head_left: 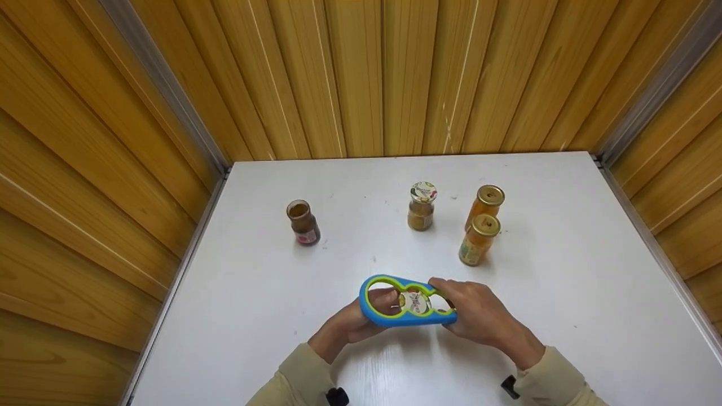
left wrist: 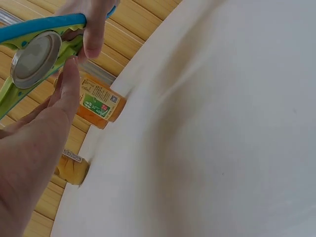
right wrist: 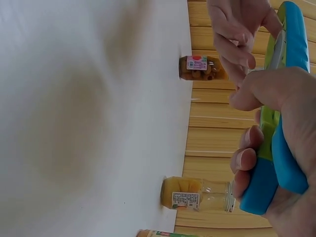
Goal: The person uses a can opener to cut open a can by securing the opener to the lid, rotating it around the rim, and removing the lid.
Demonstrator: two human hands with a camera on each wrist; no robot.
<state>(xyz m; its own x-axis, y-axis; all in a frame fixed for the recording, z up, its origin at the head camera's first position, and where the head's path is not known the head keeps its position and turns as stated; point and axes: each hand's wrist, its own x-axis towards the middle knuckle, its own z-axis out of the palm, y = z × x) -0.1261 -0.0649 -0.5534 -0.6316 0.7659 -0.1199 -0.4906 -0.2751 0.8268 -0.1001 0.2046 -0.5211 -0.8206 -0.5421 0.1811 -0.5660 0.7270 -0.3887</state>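
My right hand point(head_left: 481, 312) grips the narrow end of a blue and green jar opener point(head_left: 395, 322), held up over the table. A patterned jar lid point(head_left: 415, 303) sits in the opener's middle ring; its silver underside shows in the left wrist view. My left hand point(head_left: 351, 323) is under the wide end, its thumb seen through the large ring beside the lid. In the left wrist view its fingers point(left wrist: 69, 91) stretch out below the lid. A dark jar point(head_left: 305, 225) without a lid stands at the left of the table.
A jar with a patterned lid point(head_left: 421, 211) stands toward the back of the white table point(head_left: 254, 293). To its right are two orange jars with gold lids, the nearer jar point(head_left: 476, 246) partly covering the farther jar point(head_left: 489, 200). Wood-look panels point(head_left: 361, 79) wall the table.
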